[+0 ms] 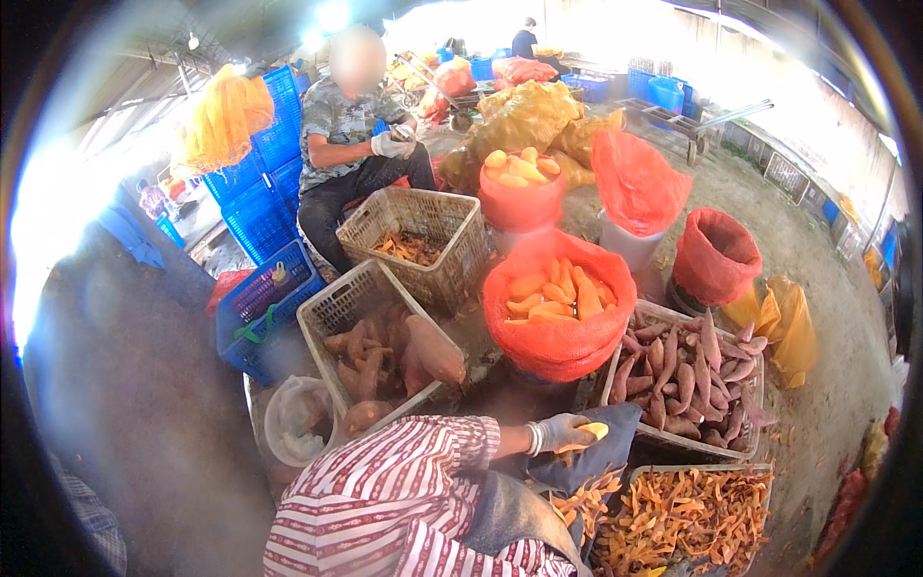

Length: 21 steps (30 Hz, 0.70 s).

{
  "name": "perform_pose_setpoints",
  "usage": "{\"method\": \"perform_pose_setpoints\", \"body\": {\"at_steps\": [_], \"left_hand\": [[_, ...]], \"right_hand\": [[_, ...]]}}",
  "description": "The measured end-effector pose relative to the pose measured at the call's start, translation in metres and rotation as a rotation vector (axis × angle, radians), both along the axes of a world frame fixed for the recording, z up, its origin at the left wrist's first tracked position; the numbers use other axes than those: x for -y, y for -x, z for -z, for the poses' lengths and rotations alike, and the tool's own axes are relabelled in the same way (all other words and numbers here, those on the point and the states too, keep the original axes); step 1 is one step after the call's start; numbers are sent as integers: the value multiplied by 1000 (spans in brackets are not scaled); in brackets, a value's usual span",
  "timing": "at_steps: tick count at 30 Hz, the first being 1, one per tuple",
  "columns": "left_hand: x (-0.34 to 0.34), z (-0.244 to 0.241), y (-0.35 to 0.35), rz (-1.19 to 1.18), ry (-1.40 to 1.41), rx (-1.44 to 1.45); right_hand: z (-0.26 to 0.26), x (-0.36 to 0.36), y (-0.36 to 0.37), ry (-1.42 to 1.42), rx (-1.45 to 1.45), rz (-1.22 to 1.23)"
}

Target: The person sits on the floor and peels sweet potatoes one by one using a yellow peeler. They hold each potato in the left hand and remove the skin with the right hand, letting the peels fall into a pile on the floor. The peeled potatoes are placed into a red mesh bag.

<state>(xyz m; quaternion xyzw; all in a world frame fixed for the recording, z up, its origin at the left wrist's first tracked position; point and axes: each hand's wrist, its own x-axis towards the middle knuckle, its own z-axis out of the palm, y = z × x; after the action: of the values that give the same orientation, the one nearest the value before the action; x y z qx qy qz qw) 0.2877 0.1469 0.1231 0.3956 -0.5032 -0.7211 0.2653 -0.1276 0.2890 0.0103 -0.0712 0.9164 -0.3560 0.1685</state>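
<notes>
My left hand point(561, 433), in a grey work glove, reaches out from a striped sleeve above my lap. It is shut on a peeled yellow-orange sweet potato point(595, 430). Dark blue cloth point(602, 451) covers my leg below it. Orange peelings point(588, 501) lie at my apron point(515, 508) and fill a crate point(689, 469) beside me. Beyond the hand, unpeeled sweet potatoes point(681, 379) are heaped in another plastic crate point(754, 425). Peeled sweet potatoes point(562, 288) sit in a container lined with a red mesh bag point(562, 350). My right hand is out of view.
A co-worker point(353, 137) in gloves sits behind a crate of peelings point(425, 281). Large sweet potatoes point(393, 350) lie in a crate point(324, 317) near a clear plastic-lined bucket point(299, 422). Red-lined buckets point(523, 191), blue crates point(252, 209) and a cart point(670, 119) stand farther off.
</notes>
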Motion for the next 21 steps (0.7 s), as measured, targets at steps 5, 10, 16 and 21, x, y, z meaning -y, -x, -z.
{"method": "perform_pose_setpoints", "body": {"at_steps": [5, 10, 16, 21], "left_hand": [[-1, -15, -4, 20, -49, -3], [-3, 5, -4, -39, 9, -71], [-10, -19, 1, -45, -29, -12], [-7, -9, 1, -33, -42, -52]], "right_hand": [[3, -2, 2, 5, 14, 28], [9, 0, 0, -4, 41, 30], [18, -6, 12, 9, 58, 43], [30, -16, 21, 28, 87, 51]]}}
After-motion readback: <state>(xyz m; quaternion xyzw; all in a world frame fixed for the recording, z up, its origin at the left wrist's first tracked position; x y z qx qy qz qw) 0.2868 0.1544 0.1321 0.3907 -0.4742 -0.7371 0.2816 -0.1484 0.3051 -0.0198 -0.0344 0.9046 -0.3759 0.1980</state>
